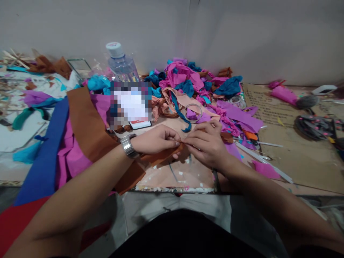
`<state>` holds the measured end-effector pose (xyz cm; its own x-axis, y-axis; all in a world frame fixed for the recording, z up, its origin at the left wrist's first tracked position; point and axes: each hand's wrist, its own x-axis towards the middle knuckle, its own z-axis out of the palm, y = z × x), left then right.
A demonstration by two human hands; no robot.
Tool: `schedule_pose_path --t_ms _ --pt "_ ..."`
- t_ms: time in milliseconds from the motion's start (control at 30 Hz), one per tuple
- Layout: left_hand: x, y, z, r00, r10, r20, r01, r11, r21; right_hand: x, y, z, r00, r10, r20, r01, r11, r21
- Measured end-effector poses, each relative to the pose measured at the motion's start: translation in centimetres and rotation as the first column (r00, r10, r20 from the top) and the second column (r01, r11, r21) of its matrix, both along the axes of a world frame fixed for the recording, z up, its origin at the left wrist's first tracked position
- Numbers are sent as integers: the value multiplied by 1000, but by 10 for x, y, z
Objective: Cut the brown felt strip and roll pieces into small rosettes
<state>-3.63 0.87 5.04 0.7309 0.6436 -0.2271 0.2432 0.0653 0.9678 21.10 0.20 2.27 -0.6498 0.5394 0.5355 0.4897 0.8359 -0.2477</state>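
Over the middle of the table, a strip of brown crepe paper (163, 156) is pinched between both hands. My left hand (158, 139), with a metal watch (129, 146) at its wrist, is closed on the strip with the thumb on top. Fingertips of my right hand (208, 143) grip the same paper just beside the left thumb. A wider brown crepe sheet (87, 125) lies under and beyond my left forearm. Just past the hands are a twisted teal paper strip (179, 113) and a clear tape roll (192, 113).
A water bottle (122, 64) stands behind a phone (140, 124). Crumpled pink and teal paper (185, 77) is heaped by the wall. Left lie a blue paper sheet (44, 154) and green-handled pliers (23, 119). White sticks (264, 162) and cardboard (301, 143) lie right.
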Motion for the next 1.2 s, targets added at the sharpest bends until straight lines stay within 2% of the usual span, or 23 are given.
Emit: schedule_pose_path --t_ms 67,233,333,667,933,1200 --pt "0 0 1 1000 -3 8 3 1000 7 0 0 0 1000 3 2 -3 1000 20" --pt "-1 1 0 1000 -8 -15 10 991 135 -1 -1 -1 1000 -3 -20 4 999 37" --pt "0 1 -2 1000 -4 -9 6 986 169 -3 -2 -1 999 -21 -37 23 999 35" --pt "1 1 -4 992 101 -76 -79 965 251 -7 -2 0 998 -38 -48 41 997 70" --pt "1 0 -8 985 108 -132 -51 926 374 -12 -5 -1 989 -62 -132 53 996 -71" --pt "2 -2 -6 979 108 -172 -33 920 391 -15 -5 -2 981 -76 -177 52 990 -132"
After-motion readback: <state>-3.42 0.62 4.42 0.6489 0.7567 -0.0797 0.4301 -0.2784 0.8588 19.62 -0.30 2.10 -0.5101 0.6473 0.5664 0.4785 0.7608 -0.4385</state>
